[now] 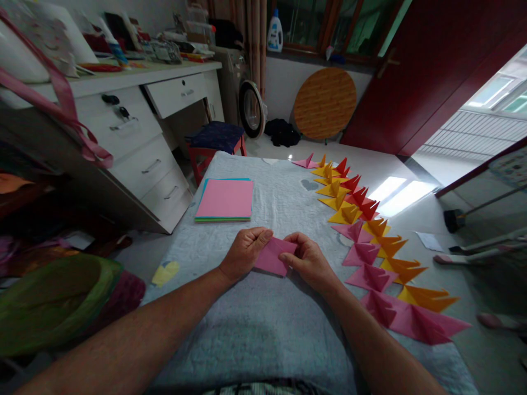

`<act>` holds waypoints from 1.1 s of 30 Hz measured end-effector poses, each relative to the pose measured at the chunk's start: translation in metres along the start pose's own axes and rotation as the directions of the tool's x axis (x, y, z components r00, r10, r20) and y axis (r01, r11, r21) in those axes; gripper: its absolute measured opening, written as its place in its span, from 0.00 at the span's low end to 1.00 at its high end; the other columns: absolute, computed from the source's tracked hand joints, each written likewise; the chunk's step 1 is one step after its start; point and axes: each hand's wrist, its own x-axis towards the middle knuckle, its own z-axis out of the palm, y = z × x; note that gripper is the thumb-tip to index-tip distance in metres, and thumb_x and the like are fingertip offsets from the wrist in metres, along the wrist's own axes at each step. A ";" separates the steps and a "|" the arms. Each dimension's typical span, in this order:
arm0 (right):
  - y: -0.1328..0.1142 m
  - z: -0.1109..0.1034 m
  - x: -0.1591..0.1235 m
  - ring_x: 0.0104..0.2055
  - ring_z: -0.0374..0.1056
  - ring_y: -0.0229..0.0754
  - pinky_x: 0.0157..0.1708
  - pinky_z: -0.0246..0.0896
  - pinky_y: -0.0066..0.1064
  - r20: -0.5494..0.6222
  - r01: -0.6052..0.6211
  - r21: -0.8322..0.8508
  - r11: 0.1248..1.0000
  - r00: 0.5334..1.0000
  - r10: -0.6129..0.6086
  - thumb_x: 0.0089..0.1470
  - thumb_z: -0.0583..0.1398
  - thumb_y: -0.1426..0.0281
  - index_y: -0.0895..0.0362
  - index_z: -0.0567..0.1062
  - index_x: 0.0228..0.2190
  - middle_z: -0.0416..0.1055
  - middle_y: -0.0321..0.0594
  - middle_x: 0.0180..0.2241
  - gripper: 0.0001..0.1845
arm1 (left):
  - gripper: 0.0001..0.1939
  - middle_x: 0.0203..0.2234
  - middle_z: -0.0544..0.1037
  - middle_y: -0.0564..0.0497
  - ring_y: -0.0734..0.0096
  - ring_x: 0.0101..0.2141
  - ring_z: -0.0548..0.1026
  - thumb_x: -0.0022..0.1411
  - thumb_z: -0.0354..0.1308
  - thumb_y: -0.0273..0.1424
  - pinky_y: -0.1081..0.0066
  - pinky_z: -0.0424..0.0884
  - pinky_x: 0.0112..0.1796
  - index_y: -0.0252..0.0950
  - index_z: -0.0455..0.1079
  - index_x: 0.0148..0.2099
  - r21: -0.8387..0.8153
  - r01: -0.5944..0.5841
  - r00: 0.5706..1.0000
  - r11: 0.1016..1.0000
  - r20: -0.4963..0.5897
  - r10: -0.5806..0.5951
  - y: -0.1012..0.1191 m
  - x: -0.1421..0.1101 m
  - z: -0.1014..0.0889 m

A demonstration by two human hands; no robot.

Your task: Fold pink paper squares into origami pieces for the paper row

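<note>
Between my two hands is a folded piece of pink origami paper [272, 259], raised a little over the cloth-covered table [263, 329]. My left hand [247, 249] pinches its left side, thumb on top. At the right edge, my right hand [308, 257] grips the paper between thumb and curled fingers. Beyond my left hand lies a stack of square origami paper [225, 198], pink on top with blue and green edges showing. Along the table's right side stand several folded paper cranes: pink ones [373, 278], yellow ones [335, 189], orange ones [405, 269] and red ones [362, 200].
A white desk [135, 131] with drawers stands at the left, a cushioned stool [216, 137] beside it. A green-lined basket [57, 302] sits on the floor at lower left. Farther back are an open front-loading washer [252, 109] and a round wooden board [325, 103].
</note>
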 end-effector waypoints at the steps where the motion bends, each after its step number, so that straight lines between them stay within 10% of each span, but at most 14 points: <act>1: -0.001 0.000 0.000 0.22 0.60 0.33 0.21 0.53 0.24 0.011 -0.013 -0.017 1.000 1.000 0.013 0.46 0.67 0.65 0.55 0.71 0.32 0.66 0.29 0.22 0.13 | 0.26 0.18 0.60 0.58 0.79 0.20 0.57 0.64 0.55 0.51 0.76 0.54 0.22 0.34 0.62 0.24 -0.046 0.025 0.999 0.999 0.031 -0.024 0.000 0.000 0.000; 8: -0.002 -0.003 0.001 0.21 0.59 0.33 0.21 0.53 0.25 -0.085 0.060 -0.005 0.998 0.995 -0.060 0.46 0.67 0.60 0.56 0.70 0.24 0.65 0.30 0.19 0.15 | 0.19 0.25 0.75 0.52 0.75 0.24 0.70 0.53 0.68 0.42 0.75 0.65 0.27 0.29 0.75 0.38 -0.033 0.126 0.957 0.992 0.266 -0.113 -0.008 -0.002 0.004; 33: -0.001 -0.014 0.001 0.27 0.61 0.37 0.29 0.56 0.29 0.014 0.162 -0.235 0.958 0.987 -0.163 0.57 0.59 0.64 0.55 0.75 0.28 0.67 0.32 0.23 0.10 | 0.14 0.25 0.78 0.51 0.73 0.25 0.71 0.59 0.64 0.39 0.73 0.66 0.29 0.30 0.78 0.37 -0.045 0.069 0.962 0.997 0.266 -0.055 -0.012 0.003 0.000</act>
